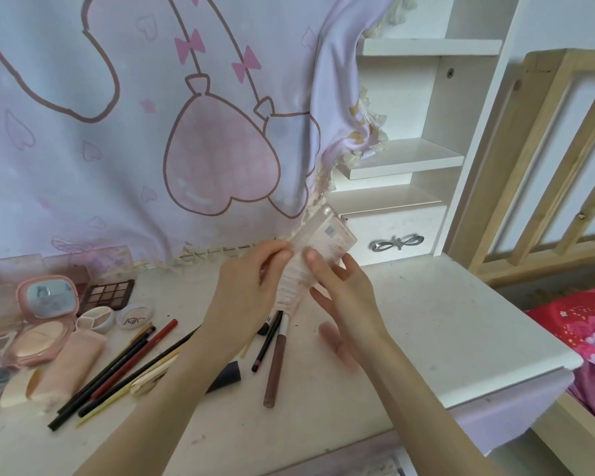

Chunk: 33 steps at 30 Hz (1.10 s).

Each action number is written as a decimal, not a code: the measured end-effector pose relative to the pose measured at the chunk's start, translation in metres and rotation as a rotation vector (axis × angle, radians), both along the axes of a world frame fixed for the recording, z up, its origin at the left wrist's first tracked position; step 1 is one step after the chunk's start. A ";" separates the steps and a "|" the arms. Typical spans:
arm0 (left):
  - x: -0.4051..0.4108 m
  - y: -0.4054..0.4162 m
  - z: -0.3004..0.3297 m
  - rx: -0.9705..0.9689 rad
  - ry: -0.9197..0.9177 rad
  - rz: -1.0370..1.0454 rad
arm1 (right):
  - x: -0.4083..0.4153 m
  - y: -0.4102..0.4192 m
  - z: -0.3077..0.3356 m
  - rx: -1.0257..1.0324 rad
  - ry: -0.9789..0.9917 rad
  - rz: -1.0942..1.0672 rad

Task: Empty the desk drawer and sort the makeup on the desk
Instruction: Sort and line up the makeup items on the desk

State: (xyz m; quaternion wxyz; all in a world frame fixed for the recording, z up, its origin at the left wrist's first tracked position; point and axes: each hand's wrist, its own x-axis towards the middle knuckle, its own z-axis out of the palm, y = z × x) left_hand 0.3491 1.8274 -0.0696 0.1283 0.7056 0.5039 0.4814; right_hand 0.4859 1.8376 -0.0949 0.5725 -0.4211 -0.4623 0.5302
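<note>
Both hands (pixel 251 286) (pixel 344 290) partly hide a tube (pixel 318 250), seemingly.

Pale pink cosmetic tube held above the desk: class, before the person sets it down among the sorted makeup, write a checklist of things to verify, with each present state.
1. Pale pink cosmetic tube held by both hands: ok, left hand and right hand pinch it.
2. Bare white desk top to the right for a landing spot: ok.
3. Matching pink tube lying at the left to group with: ok.
4. Dark and red pencils lie together: ok.
5. Cap closed: cannot tell.
6. Drawer emptied: cannot tell.
</note>
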 end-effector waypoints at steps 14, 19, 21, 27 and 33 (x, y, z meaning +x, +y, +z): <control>-0.001 -0.009 -0.001 0.017 0.205 -0.179 | -0.002 -0.001 -0.011 0.156 -0.096 0.022; 0.002 -0.008 -0.008 0.059 0.261 -0.154 | -0.002 0.000 -0.013 0.159 -0.058 0.012; 0.004 -0.008 -0.011 0.094 0.277 -0.125 | -0.002 -0.001 -0.012 0.155 -0.050 0.010; 0.013 -0.008 -0.017 0.165 0.305 -0.058 | -0.001 -0.003 -0.009 0.124 -0.053 -0.021; 0.001 0.002 -0.010 0.069 -0.015 -0.008 | 0.009 -0.005 -0.015 0.027 0.077 0.003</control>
